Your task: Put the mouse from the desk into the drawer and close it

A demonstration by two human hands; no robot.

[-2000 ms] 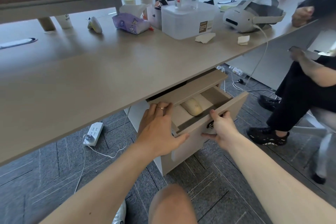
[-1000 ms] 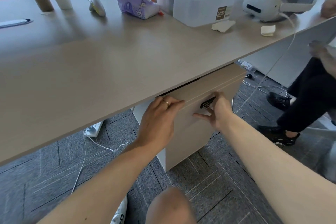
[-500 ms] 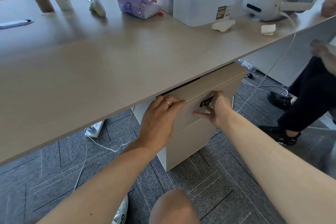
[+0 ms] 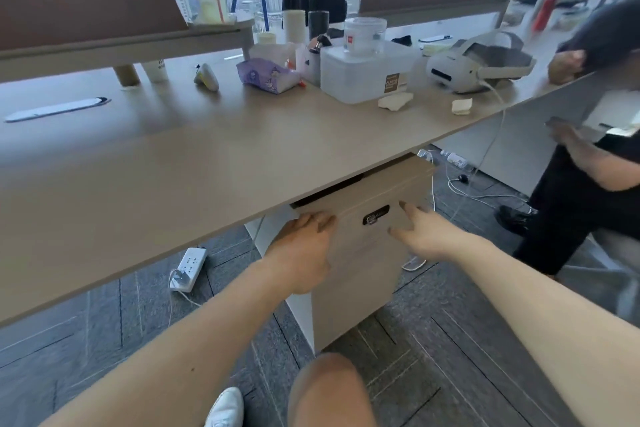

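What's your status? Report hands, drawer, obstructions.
Left hand and right hand open, flat by drawer front. Drawer shut; mouse not visible. Nothing blocking.

The single head camera looked forward and down across the desk (image 4: 207, 163). It sat close above the drawer (image 4: 367, 204) (wide-angle, edges blurred).

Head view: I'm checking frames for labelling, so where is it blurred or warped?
Head view: motion blur smears the seated person at right; wide-angle warp bows the desk edge; both hands, left hand and right hand, are slightly soft.
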